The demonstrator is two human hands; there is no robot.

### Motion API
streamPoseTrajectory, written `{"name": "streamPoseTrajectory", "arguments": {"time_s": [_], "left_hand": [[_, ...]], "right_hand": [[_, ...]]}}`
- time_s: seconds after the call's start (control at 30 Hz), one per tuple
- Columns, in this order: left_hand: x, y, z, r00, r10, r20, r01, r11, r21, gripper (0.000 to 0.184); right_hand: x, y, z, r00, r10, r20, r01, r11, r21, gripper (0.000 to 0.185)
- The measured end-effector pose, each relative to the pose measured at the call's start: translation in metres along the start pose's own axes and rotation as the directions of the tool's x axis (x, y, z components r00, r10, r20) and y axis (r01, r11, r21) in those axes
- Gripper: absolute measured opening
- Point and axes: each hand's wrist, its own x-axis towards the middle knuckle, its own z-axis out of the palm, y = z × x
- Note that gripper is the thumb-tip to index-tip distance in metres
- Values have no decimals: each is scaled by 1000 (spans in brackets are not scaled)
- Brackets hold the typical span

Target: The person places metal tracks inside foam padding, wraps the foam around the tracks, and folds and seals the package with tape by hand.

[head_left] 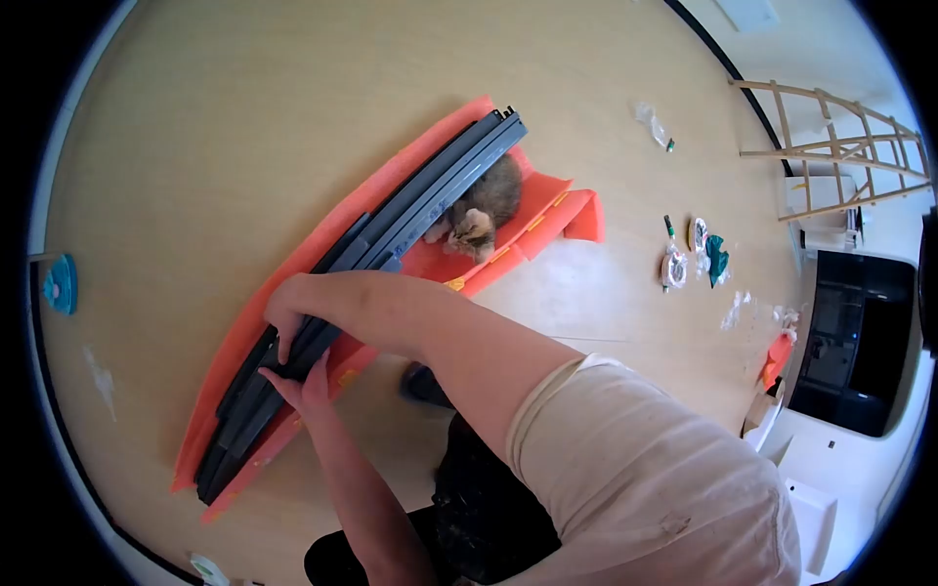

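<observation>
A long stack of dark grey plastic strips (420, 195) lies diagonally inside an orange-red foam wrap (342, 215) on the floor. My right hand (291, 311) reaches over the middle of the stack, its fingers curled around the strips. Just below, my left hand (305, 387) grips the same strips from the near side, thumb and fingers around the edge; part of the grip is hidden. Beside the upper part of the stack, a cat (484, 210) lies on the orange wrap, its head low against it.
Clear plastic wrapping and taped rolls (674, 266) lie on the floor at right. A wooden ladder-like frame (831, 151) is at upper right, with a dark screen (852, 342) below it. A teal object (61, 284) sits at far left. A dark shoe (422, 384) is near my arms.
</observation>
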Motion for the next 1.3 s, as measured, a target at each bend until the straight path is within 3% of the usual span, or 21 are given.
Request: {"name": "streamPoseTrajectory", "arguments": {"time_s": [0.17, 0.27, 0.4, 0.47, 0.6, 0.67, 0.77, 0.87, 0.97, 1.03, 1.07, 1.13, 1.17, 1.2, 1.23, 1.27, 1.3], "left_hand": [[4, -1, 1, 1000, 25, -18, -25, 1000, 19, 85], [6, -1, 2, 999, -1, -49, 0, 1000, -22, 83], [9, -1, -1, 997, 54, -48, -51, 997, 56, 78], [7, -1, 0, 995, 74, -61, -69, 994, 84, 76], [1, -4, 4, 998, 60, -37, -56, 994, 99, 70], [1, -3, 7, 996, 73, -53, -67, 992, 110, 68], [4, 1, 1, 998, 64, -12, -63, 993, 103, 67], [-3, 3, 5, 997, 34, -75, -24, 992, 123, 65], [-22, 7, 9, 990, 43, -133, -16, 980, 196, 64], [-59, 0, 25, 967, 66, -245, 36, 921, 389, 57], [-73, -8, 29, 967, 71, -246, 32, 920, 391, 57], [-93, -22, 30, 862, 480, -161, -281, 717, 638, 45], [-85, -21, 30, 863, 478, -161, -277, 716, 641, 45], [-69, -20, 31, 713, 687, 138, -514, 380, 769, 40], [-54, -15, 35, 486, 746, 455, -664, -22, 747, 36], [-42, -5, 41, 487, 746, 455, -666, -20, 746, 36], [-28, 8, 48, 368, 504, 781, -604, -509, 613, 36]], "right_hand": [[-3, 0, 8, 982, -36, -187, 20, 996, -88, 83], [-2, 0, 10, 980, -40, -194, 17, 993, -119, 82], [-3, -4, 14, 977, -1, -211, -34, 986, -162, 80], [-6, -7, 14, 968, -14, -250, -55, 962, -268, 79], [1, 4, 28, 946, -16, -325, -65, 969, -237, 77], [-3, 9, 31, 887, -52, -459, -53, 976, -213, 80], [-11, 11, 24, 936, -22, -352, -51, 979, -196, 86], [-4, 18, 29, 934, -33, -357, -36, 982, -186, 90], [-16, 12, 27, 928, 2, -374, -80, 978, -193, 91], [-18, 14, 28, 928, -15, -372, -64, 978, -199, 91], [-18, 13, 28, 929, -31, -370, -51, 977, -209, 91], [-20, 11, 31, 922, -33, -385, -57, 974, -220, 90], [-22, 11, 32, 917, -30, -398, -70, 970, -235, 89], [-23, 12, 34, 917, -25, -399, -74, 970, -233, 89], [-23, 12, 34, 907, -53, -419, -54, 969, -240, 86], [-23, 13, 34, 895, -84, -438, -33, 967, -251, 84], [-28, 12, 31, 895, -82, -438, -35, 967, -254, 84]]}}
